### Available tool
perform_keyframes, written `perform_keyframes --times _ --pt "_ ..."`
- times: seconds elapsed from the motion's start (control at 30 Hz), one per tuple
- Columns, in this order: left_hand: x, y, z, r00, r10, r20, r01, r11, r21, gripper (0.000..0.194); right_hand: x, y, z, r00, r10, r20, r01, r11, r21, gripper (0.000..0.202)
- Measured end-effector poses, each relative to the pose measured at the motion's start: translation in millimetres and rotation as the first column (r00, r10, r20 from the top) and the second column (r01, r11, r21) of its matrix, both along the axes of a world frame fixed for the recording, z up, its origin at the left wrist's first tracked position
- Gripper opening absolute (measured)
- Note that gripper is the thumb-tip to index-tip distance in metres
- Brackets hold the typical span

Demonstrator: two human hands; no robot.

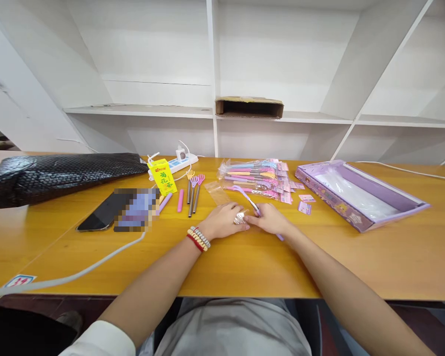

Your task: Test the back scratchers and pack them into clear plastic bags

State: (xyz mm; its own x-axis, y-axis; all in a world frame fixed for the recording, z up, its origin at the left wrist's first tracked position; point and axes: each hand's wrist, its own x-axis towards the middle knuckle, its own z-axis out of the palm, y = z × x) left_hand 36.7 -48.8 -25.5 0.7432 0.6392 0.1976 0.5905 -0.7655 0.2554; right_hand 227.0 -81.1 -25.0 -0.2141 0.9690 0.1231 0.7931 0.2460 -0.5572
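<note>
My right hand (270, 218) is closed around a slim purple stick (247, 198) with a curved upper end; its lower end shows below the hand. Beside it, at the middle of the table, my left hand (226, 220) has its fingers bent round a small piece of clear, shiny plastic (239, 218). The fingertips of both hands nearly meet. Just behind my left hand lies a flat clear bag (218, 193). A pile of bagged pastel sticks (257, 177) lies behind both hands, with small printed cards (304, 207) to its right.
Left of my hands lie small claw-ended rods (195, 195), a pink tube (180, 200), a yellow packet (163, 178), a power strip (174, 166) and phones (106, 212). A black wrapped parcel (59, 175) is far left. An open purple box (359, 195) holding clear plastic stands right.
</note>
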Motion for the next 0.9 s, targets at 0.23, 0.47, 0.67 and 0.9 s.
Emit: perform_keyframes --times 0.23,0.47,0.67,0.9 --pt "0 -1 0.4 0.999 0.038 0.003 -0.038 0.999 -0.018 0.057 2 1 -2.2 0.994 -0.002 -0.108 -0.005 0.998 -0.062 0.030" --pt "1 -3 -0.6 0.999 0.051 -0.008 -0.051 0.999 -0.005 0.062 2 7 -11.6 0.960 0.008 -0.281 -0.057 0.984 -0.168 0.033" --pt "2 -4 3.3 0.992 0.078 0.104 -0.083 0.996 0.042 0.060 4 7 -10.4 0.922 0.002 -0.387 -0.059 0.989 -0.134 0.026" --pt "5 -9 16.2 0.930 0.165 0.327 -0.237 0.952 0.194 0.035 -1 4 -6.6 0.922 0.016 -0.387 -0.026 0.999 -0.019 0.023"
